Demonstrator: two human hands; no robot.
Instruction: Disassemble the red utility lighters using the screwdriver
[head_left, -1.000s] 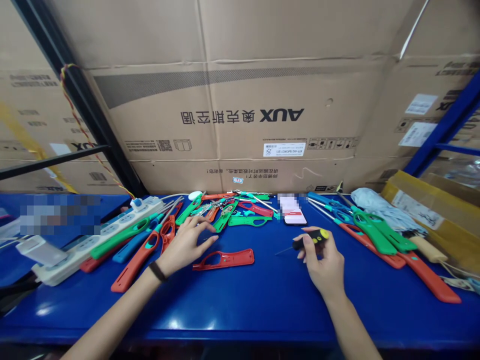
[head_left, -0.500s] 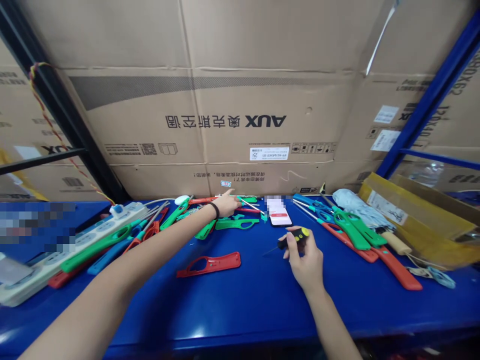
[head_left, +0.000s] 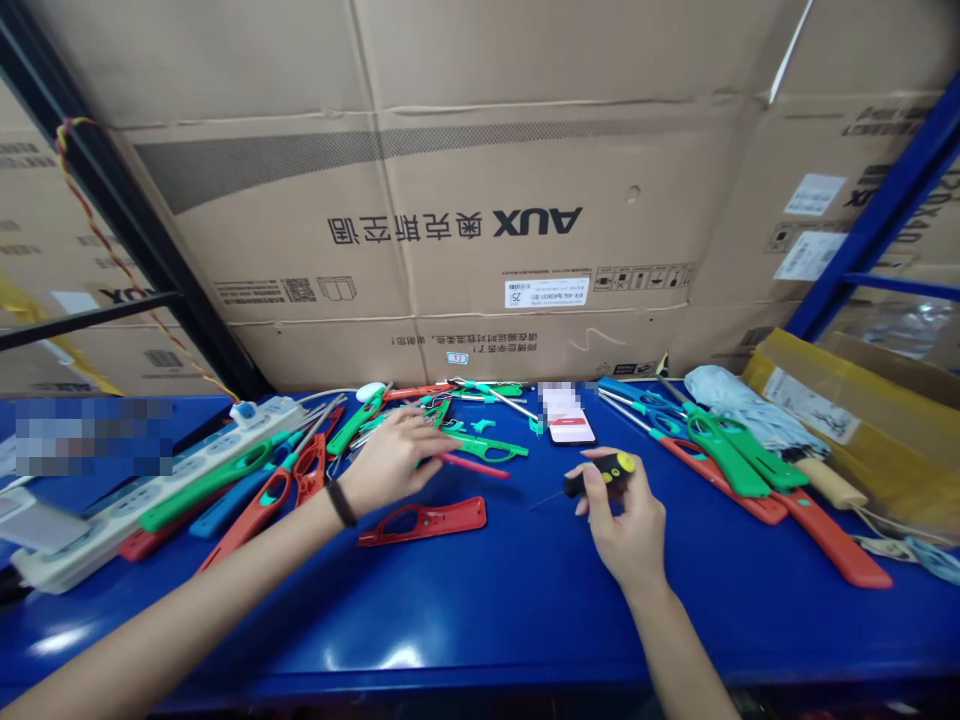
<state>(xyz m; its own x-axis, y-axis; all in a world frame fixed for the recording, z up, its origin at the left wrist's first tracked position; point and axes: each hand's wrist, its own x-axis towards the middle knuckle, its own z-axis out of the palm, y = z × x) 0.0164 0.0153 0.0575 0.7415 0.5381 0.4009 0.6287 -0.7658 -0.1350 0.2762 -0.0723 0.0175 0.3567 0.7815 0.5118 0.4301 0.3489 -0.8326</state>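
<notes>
My left hand [head_left: 397,455] is closed on a thin red plastic lighter casing half [head_left: 476,466], seen nearly edge-on above the table. Just below it lies a second red casing half [head_left: 427,522], its inside facing up. In my right hand [head_left: 626,520] is a screwdriver [head_left: 600,474] with a black and yellow handle, its thin shaft pointing left. Behind my left hand spreads a pile of green and red casing parts, including a green casing half [head_left: 491,449], with metal rods and small turquoise pieces [head_left: 480,426]. My left fingers hide part of the pile.
A phone [head_left: 571,425] lies at the back. Long lighters [head_left: 739,455] are heaped at right, near a yellow-taped carton [head_left: 814,405] and a light-blue umbrella [head_left: 742,405]. At left, more lighters [head_left: 210,485] lean on a white power strip [head_left: 172,480]. Cardboard [head_left: 480,170] stands behind the table.
My left hand has come back from the rear pile toward me and now holds a red casing half. The screwdriver stays in my right hand. The view has shifted slightly.
</notes>
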